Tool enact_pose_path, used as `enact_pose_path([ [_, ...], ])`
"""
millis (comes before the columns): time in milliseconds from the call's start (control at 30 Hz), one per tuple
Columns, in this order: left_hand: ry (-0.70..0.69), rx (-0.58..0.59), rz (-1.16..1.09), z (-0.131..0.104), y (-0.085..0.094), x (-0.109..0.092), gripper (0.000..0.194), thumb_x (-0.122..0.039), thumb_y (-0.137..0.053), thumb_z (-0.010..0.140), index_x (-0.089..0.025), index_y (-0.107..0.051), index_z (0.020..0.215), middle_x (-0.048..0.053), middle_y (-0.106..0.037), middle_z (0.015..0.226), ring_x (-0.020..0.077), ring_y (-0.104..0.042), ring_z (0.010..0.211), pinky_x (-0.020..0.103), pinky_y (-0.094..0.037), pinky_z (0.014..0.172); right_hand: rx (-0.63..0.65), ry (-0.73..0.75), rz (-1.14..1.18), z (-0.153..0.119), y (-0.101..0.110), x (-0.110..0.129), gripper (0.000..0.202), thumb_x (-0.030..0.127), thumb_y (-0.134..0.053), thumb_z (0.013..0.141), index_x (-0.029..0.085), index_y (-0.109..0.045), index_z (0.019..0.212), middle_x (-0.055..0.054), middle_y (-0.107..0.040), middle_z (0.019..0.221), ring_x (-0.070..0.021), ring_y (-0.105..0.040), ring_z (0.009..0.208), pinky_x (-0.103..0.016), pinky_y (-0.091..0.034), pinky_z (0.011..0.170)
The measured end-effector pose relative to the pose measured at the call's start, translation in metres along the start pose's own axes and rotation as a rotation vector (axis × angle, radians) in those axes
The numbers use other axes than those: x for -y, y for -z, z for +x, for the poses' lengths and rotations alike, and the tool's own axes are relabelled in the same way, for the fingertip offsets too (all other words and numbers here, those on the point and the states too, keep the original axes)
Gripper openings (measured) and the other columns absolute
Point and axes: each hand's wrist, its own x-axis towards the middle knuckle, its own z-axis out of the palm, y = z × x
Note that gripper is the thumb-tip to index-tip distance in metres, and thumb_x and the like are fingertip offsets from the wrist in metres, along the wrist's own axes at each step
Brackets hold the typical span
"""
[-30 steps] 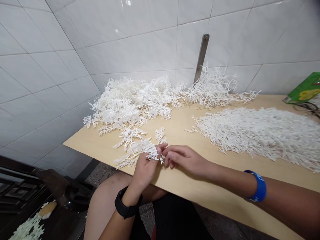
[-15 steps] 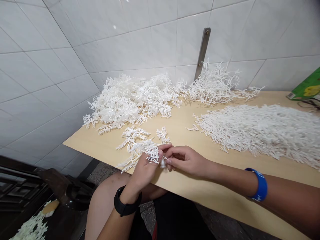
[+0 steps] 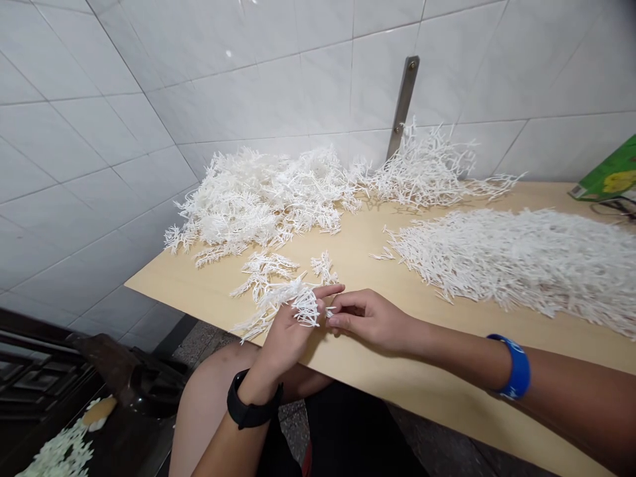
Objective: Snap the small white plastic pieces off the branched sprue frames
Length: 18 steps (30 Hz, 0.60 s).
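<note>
My left hand [image 3: 293, 331] is closed around a bunch of white plastic sprigs [image 3: 304, 305], whose thin branching tips stick out over the thumb. Close against it, my right hand [image 3: 365, 318] pinches a small white sprig piece [image 3: 330, 311] between thumb and forefinger. Both hands are just above the table's front edge. A few loose white sprigs [image 3: 268, 266] lie beyond my left hand, and one small sprig [image 3: 322, 266] rests by my fingertips.
A tangled heap of white sprigs [image 3: 258, 199] stands at the back left, another heap [image 3: 427, 172] by the tiled wall. To the right spreads a broad pile of short white pieces [image 3: 521, 258] on the tan table [image 3: 358, 252]. A green box [image 3: 609, 172] sits far right.
The white piece between my hands has shifted up to my right fingertips, and the hands sit slightly further apart. The bunch in my left hand has turned a little. The piles look the same.
</note>
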Motion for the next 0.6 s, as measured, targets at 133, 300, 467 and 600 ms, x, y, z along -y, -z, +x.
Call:
enact_pose_path([
  [133,0.036,-0.097,-0.152,0.002,-0.002,0.005,0.043,-0.058,-0.056,0.088,-0.019,-0.075,0.091,0.007,-0.076,0.085,0.0231,-0.069,0.083,0.034,-0.051,0.085,0.080,0.048,-0.153,-0.002,0.001,0.004,0.026,0.027,-0.056,0.093,0.016,-0.064,0.071,-0.002,-0.064,0.070,-0.0144,-0.059,0.069,-0.026,-0.046,0.069],
  [300,0.043,-0.313,-0.490,0.006,-0.003,0.010,0.044,-0.061,-0.054,0.089,-0.019,-0.065,0.079,-0.006,-0.044,0.038,0.0161,-0.061,0.059,0.026,-0.050,0.068,0.250,0.280,-0.431,-0.006,-0.003,0.004,0.021,0.022,-0.056,0.094,0.016,-0.070,0.079,-0.005,-0.069,0.078,-0.0164,-0.063,0.078,-0.028,-0.048,0.076],
  [467,0.024,-0.235,-0.427,0.006,-0.003,0.010,0.048,-0.061,-0.055,0.089,-0.016,-0.071,0.096,0.004,-0.074,0.073,0.0165,-0.067,0.079,0.027,-0.048,0.082,-0.023,0.314,-0.641,0.003,0.016,-0.009,0.025,0.018,-0.046,0.098,0.015,-0.070,0.093,-0.009,-0.070,0.088,-0.0196,-0.063,0.085,-0.033,-0.049,0.080],
  [600,0.056,-0.285,-0.461,0.007,-0.003,0.010,0.047,-0.060,-0.058,0.087,-0.016,-0.072,0.095,0.006,-0.076,0.080,0.0169,-0.068,0.083,0.027,-0.048,0.081,-0.273,0.187,-0.944,0.012,0.043,-0.018,0.034,0.005,-0.040,0.089,0.014,-0.072,0.098,-0.013,-0.068,0.097,-0.0263,-0.059,0.094,-0.043,-0.048,0.085],
])
